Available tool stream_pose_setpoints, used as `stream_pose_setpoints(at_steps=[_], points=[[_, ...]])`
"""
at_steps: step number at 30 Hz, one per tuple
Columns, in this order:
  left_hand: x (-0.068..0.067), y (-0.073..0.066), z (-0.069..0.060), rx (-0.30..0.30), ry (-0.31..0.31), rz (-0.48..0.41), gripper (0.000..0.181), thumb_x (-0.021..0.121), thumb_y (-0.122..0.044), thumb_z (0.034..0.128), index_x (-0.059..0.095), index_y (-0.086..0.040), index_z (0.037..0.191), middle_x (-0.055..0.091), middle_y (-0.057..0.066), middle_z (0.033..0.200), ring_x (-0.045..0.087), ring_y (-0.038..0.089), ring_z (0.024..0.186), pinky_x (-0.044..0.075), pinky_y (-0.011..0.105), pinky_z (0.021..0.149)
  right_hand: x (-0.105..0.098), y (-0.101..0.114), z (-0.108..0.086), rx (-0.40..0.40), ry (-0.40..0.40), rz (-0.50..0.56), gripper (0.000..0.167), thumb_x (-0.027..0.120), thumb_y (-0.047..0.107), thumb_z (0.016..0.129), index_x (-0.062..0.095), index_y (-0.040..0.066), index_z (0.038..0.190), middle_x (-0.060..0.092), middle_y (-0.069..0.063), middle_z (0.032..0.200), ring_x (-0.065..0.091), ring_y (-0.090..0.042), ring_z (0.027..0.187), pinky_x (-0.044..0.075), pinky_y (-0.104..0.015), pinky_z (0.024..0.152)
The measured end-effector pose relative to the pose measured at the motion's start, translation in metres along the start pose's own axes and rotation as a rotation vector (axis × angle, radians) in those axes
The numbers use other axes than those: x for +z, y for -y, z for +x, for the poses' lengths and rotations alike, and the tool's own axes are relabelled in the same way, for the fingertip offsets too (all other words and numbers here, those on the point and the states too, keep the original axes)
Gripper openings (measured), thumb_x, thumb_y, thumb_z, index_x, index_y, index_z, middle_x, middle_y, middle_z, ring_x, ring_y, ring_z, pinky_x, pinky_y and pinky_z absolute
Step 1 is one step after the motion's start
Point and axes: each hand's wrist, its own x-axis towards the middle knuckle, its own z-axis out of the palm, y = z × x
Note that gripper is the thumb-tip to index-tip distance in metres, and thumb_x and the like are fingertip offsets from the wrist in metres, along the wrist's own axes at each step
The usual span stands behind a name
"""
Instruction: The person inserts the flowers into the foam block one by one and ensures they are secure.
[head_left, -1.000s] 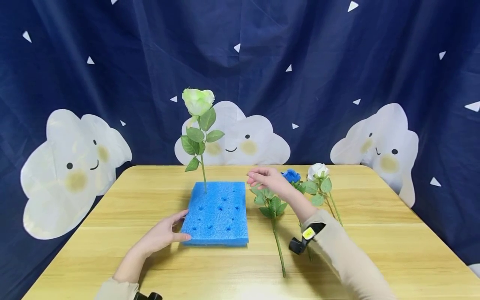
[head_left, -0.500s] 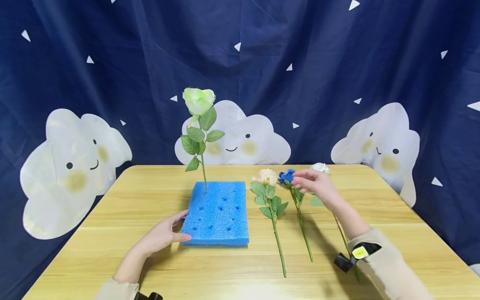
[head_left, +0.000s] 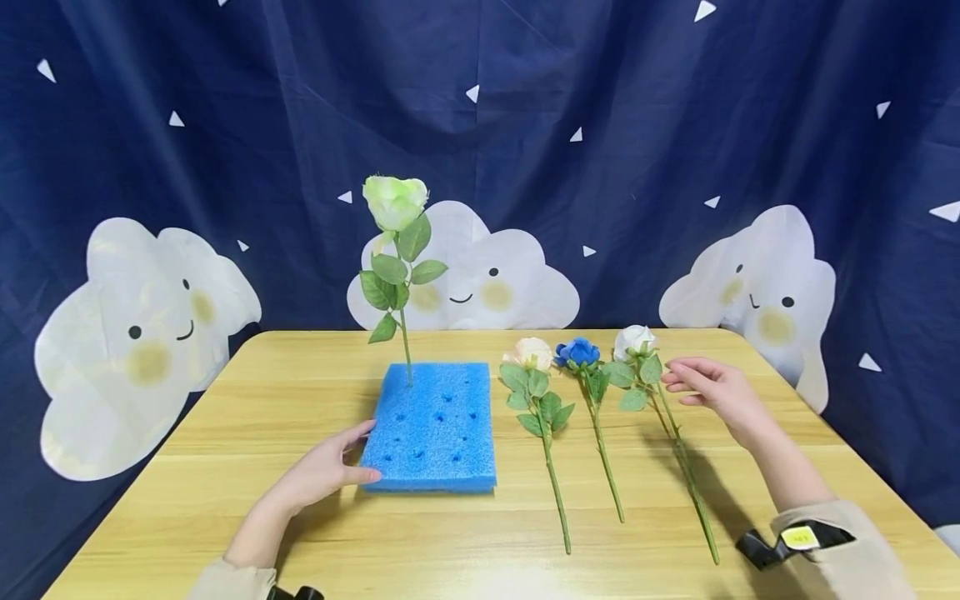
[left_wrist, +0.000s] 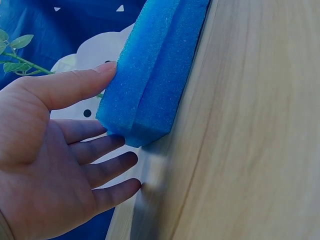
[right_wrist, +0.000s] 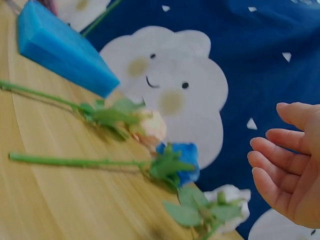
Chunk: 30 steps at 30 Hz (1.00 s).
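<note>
My left hand [head_left: 319,472] rests against the left edge of a blue foam block [head_left: 435,429], fingers extended and spread. In the left wrist view its thumb tip touches the foam [left_wrist: 145,75]. A pale green rose [head_left: 395,202] stands upright in the block's far left part. To the right lie three artificial roses: a peach rose [head_left: 529,354], a blue rose [head_left: 577,353] and a white rose [head_left: 634,342]. My right hand [head_left: 716,396] hovers just right of the white rose, fingers loosely bent. Nothing is in it, as the right wrist view confirms.
Several small holes dot the foam's top. The wooden table [head_left: 300,383] runs back to a dark blue curtain [head_left: 480,142] with white clouds. The flower stems [head_left: 555,492] point toward the table's front.
My right hand has moved rightward, from above the peach rose, past the blue one, to beside the white rose. My left hand stays at the foam block. The flowers lie still.
</note>
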Motion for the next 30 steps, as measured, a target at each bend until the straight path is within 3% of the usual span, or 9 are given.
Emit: stream_pose_setpoints(at_steps=[4, 10, 17, 21, 30], points=[[0.0, 0.0, 0.0, -0.005, 0.001, 0.0, 0.084, 0.074, -0.026, 0.0767, 0.03, 0.005, 0.141, 0.032, 0.027, 0.143, 0.03, 0.049, 0.127, 0.026, 0.062, 0.099, -0.012, -0.008, -0.008, 0.039, -0.01, -0.056, 0.013, 0.052, 0.019, 0.096, 0.063, 0.02, 0.102, 0.068, 0.01, 0.089, 0.064, -0.004, 0.083, 0.052, -0.02, 0.069], [0.001, 0.0, 0.0, -0.001, 0.012, -0.012, 0.082, 0.074, -0.023, 0.0779, 0.03, 0.006, 0.141, 0.032, 0.028, 0.142, 0.031, 0.049, 0.126, 0.029, 0.062, 0.098, -0.022, -0.028, -0.016, 0.114, 0.011, -0.158, 0.052, 0.05, 0.024, 0.097, 0.039, -0.019, 0.125, 0.066, 0.014, 0.095, 0.062, -0.003, 0.086, 0.053, -0.024, 0.073], [0.001, 0.001, 0.001, -0.007, 0.016, -0.012, 0.082, 0.074, -0.023, 0.0781, 0.03, 0.005, 0.141, 0.033, 0.028, 0.142, 0.032, 0.048, 0.126, 0.03, 0.061, 0.098, -0.022, -0.05, -0.024, 0.186, -0.013, -0.147, 0.056, 0.05, 0.025, 0.097, 0.037, -0.02, 0.127, 0.067, 0.003, 0.1, 0.062, -0.005, 0.085, 0.053, -0.026, 0.073], [0.001, 0.002, 0.001, -0.005, 0.016, -0.014, 0.082, 0.074, -0.022, 0.0778, 0.03, 0.005, 0.142, 0.032, 0.028, 0.142, 0.031, 0.049, 0.126, 0.029, 0.062, 0.098, -0.022, -0.06, -0.027, 0.227, -0.008, -0.09, 0.058, 0.05, 0.022, 0.097, 0.031, -0.022, 0.129, 0.065, -0.004, 0.102, 0.063, -0.008, 0.084, 0.053, -0.028, 0.072], [-0.001, 0.003, 0.002, -0.001, 0.016, -0.006, 0.084, 0.074, -0.026, 0.0773, 0.029, 0.005, 0.142, 0.032, 0.028, 0.142, 0.03, 0.05, 0.126, 0.028, 0.062, 0.099, -0.022, -0.075, -0.027, 0.271, 0.034, -0.06, 0.06, 0.053, 0.022, 0.095, 0.029, -0.021, 0.131, 0.065, 0.008, 0.093, 0.063, -0.006, 0.078, 0.053, -0.024, 0.064]])
